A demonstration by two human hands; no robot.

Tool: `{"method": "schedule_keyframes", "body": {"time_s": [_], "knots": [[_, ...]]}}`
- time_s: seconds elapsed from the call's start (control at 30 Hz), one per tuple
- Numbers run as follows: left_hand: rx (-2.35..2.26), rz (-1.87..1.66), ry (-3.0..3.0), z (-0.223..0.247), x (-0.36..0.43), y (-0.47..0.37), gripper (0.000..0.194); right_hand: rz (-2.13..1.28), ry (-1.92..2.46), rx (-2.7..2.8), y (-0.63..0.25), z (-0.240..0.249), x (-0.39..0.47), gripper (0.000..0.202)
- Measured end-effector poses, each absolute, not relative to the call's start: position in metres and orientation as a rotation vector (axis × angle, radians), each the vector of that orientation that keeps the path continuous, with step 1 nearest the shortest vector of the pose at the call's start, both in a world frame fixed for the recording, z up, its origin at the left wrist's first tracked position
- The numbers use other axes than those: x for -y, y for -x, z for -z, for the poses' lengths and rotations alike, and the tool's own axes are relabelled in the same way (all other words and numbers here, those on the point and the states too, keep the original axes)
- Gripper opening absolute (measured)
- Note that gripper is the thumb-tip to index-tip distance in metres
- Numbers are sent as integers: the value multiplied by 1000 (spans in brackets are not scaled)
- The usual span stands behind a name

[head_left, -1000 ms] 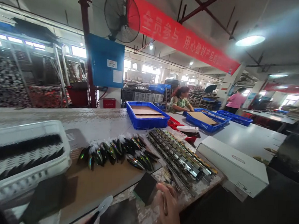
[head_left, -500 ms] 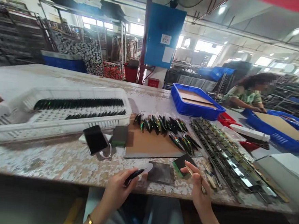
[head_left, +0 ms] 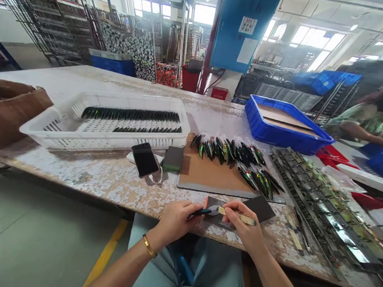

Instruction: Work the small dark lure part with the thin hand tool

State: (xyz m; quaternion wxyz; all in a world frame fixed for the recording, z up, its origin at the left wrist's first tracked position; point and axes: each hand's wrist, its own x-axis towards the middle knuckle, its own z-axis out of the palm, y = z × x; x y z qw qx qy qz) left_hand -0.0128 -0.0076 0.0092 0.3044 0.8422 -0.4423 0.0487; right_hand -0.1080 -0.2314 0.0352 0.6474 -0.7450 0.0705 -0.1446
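Hands have come together at the lower centre of the frame since half a second ago, when they sat apart over the bench edge. The left hand [head_left: 174,221] pinches a slim dark lure piece [head_left: 201,212] between thumb and fingertips; the right hand [head_left: 243,223] pinches a pale thin stick [head_left: 237,216], its tip now meeting the piece, so the close work looks to be in hand. Both hover over a dark pad [head_left: 217,213]. Above them lies the cardboard sheet [head_left: 209,177] with a row of glossy lures [head_left: 233,157]. A phone [head_left: 145,159] sits to the left, a white basket [head_left: 107,122] in the upper left, and metal racks [head_left: 318,200] crowd the right.
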Motion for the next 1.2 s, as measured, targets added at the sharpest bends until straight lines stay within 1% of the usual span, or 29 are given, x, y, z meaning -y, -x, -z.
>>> {"method": "schedule_keyframes", "body": {"time_s": [0.17, 0.4, 0.67, 0.9, 1.2], "knots": [[1221, -110, -2230, -7, 8, 9, 36, 286, 1744, -111, 96, -35, 230, 34], [1206, -65, -2255, -7, 8, 10, 33, 226, 1758, -104, 89, -30, 230, 38], [1220, -73, -2265, -4, 8, 11, 32, 217, 1763, -95, 90, -22, 232, 28], [1234, -68, -2260, -2, 7, 12, 31, 194, 1750, -129, 90, -21, 233, 31], [1239, -54, -2281, -2, 7, 12, 30, 179, 1784, -138, 90, -20, 233, 26]]}}
